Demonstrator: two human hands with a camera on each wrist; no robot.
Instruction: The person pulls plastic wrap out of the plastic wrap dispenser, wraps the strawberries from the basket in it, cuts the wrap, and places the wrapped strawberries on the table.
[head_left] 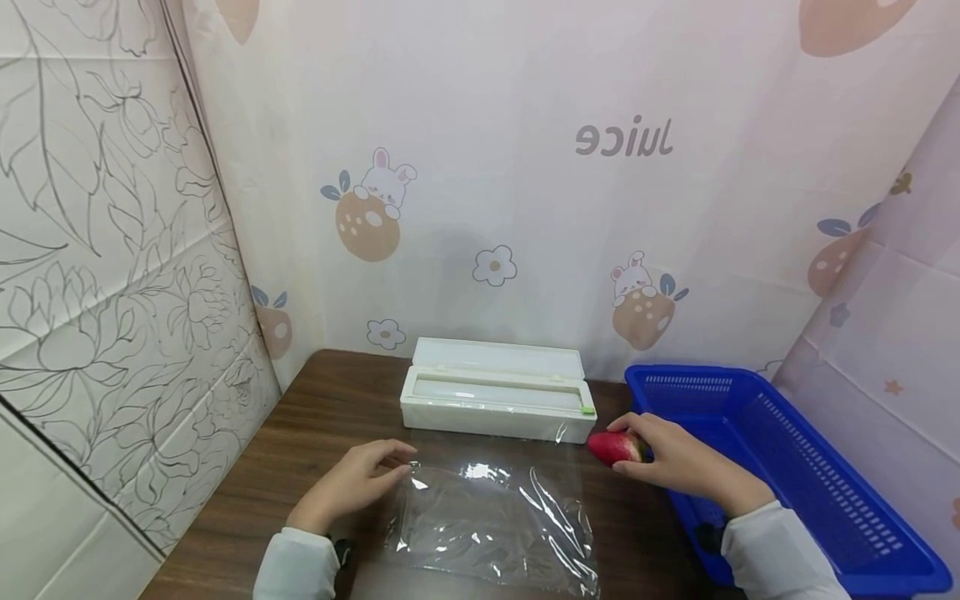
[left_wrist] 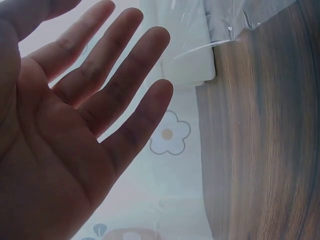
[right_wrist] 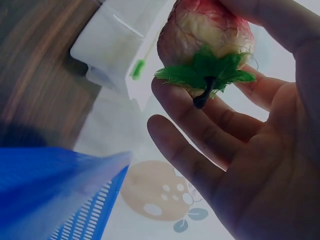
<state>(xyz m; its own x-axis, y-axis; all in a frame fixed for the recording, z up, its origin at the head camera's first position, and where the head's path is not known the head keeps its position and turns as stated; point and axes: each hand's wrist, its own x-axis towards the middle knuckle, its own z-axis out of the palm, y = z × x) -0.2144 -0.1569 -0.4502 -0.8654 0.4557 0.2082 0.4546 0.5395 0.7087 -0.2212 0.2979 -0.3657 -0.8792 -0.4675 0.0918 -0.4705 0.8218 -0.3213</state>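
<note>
My right hand [head_left: 675,454] grips a red artificial strawberry [head_left: 615,447] between thumb and fingers, above the table beside the blue basket. In the right wrist view the strawberry's green leaves and dark stem [right_wrist: 205,82] face the palm. My left hand [head_left: 358,482] holds nothing; its fingers are spread and loosely bent near the left edge of the clear plastic wrap [head_left: 487,517]. That wrap lies wrinkled and shiny on the table, in front of a white wrap dispenser box [head_left: 480,414] whose lid stands raised.
A blue plastic basket [head_left: 832,454] with slotted sides stands on the right, under my right forearm. The dark wooden table [head_left: 300,425] ends at a printed curtain [head_left: 487,167] at the back. A small green slider [head_left: 587,410] sits at the box's right end.
</note>
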